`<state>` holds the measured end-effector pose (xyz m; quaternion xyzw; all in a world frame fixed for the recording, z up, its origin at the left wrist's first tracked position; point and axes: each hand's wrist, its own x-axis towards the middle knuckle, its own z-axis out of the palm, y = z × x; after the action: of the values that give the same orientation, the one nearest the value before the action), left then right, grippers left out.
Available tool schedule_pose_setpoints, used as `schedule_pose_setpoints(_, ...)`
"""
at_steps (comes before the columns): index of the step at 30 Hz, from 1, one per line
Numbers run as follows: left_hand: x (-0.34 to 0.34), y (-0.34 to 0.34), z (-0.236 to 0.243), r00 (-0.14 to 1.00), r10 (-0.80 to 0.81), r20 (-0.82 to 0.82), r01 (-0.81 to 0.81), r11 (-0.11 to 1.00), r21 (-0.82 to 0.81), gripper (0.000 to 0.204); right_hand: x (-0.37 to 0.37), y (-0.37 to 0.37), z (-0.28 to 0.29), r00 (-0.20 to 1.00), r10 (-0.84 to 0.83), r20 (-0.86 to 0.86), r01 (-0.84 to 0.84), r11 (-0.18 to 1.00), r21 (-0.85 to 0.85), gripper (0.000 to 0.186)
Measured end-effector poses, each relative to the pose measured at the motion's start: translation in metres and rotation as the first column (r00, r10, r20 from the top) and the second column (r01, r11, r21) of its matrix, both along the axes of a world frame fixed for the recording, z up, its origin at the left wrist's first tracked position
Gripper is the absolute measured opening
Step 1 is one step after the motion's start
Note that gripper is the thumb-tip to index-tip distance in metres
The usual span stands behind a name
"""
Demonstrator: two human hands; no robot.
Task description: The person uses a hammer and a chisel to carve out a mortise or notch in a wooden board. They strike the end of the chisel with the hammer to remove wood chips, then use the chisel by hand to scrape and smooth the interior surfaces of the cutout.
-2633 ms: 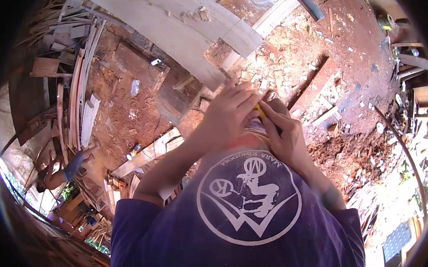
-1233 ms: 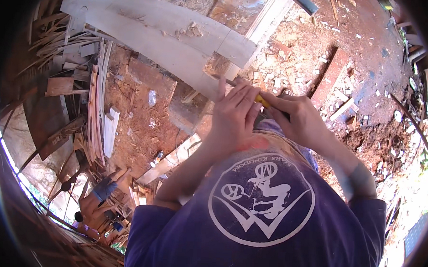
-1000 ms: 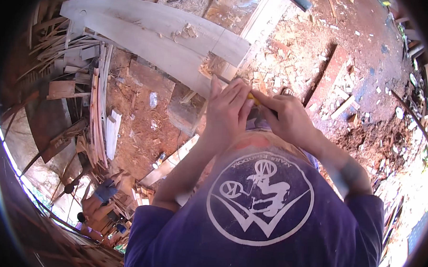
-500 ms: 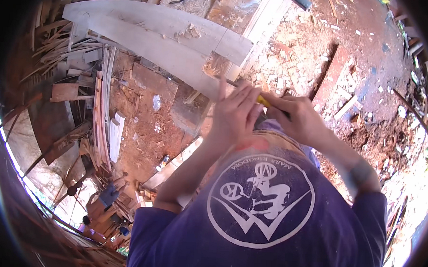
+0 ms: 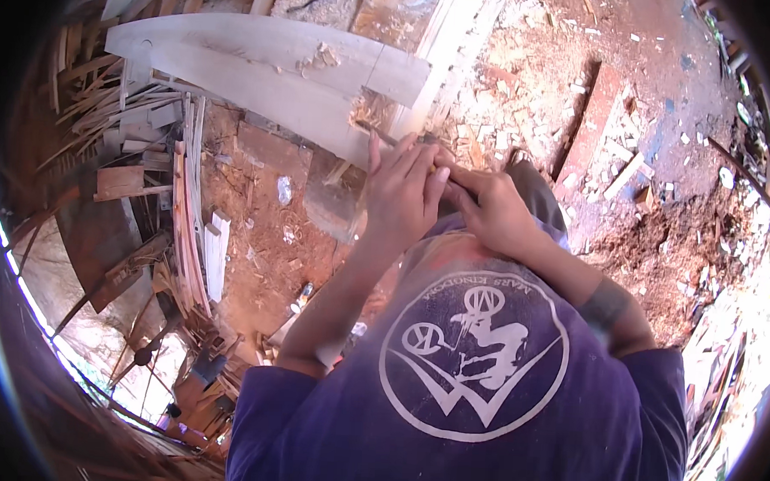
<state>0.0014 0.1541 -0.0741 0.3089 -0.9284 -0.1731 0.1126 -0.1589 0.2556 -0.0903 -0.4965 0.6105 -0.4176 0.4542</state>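
My left hand [image 5: 401, 196] is closed around the shaft of a chisel [image 5: 384, 136], one finger lying along its blade. My right hand [image 5: 500, 213] grips the handle end close behind the left, and the fingers of both hands hide most of the handle. The chisel's tip meets a rough brown cutout [image 5: 382, 109] in the edge of a long pale board [image 5: 238, 62]. Loose shavings [image 5: 323, 55] lie on the board's top, and a thin line crosses it near its right end.
Stacked wood strips [image 5: 179, 223] and offcuts fill the left side. Reddish ground [image 5: 264, 252] strewn with chips spreads below the board. A long plank [image 5: 592, 121] lies to the right, amid scattered wood pieces. A black cable [image 5: 314, 1] rests beyond the board.
My right hand has come closer to my left and now covers the chisel's yellow handle. Both hands have shifted left in the picture, as has the board with the whole view.
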Motion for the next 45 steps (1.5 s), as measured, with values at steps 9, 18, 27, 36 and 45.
schedule_pose_setpoints(9,-0.012,0.015,0.008,0.992,-0.112,-0.059,0.119,0.983,0.142,0.034,-0.034,0.021,0.015,0.997,-0.032,0.070,0.029,0.999,0.039,0.035)
schedule_pose_setpoints(18,0.001,-0.004,0.010,0.998,-0.054,0.014,0.052,0.992,0.114,0.034,-0.034,-0.005,0.014,0.996,0.084,-0.010,-0.083,0.996,0.043,0.044)
schedule_pose_setpoints(27,-0.001,0.000,0.009,0.994,-0.065,-0.083,0.074,0.991,0.110,0.030,-0.017,-0.003,0.010,0.996,-0.005,0.083,-0.002,0.996,0.087,0.037)
schedule_pose_setpoints(36,0.006,0.015,0.009,0.994,0.060,-0.096,-0.049,0.993,0.111,0.032,-0.004,0.001,0.018,0.998,-0.053,-0.022,0.051,0.994,-0.095,0.039)
schedule_pose_setpoints(45,0.009,-0.006,0.005,0.999,-0.025,-0.032,0.027,0.998,0.050,0.031,-0.015,-0.010,0.024,0.997,-0.006,0.075,-0.002,0.995,0.102,0.036)
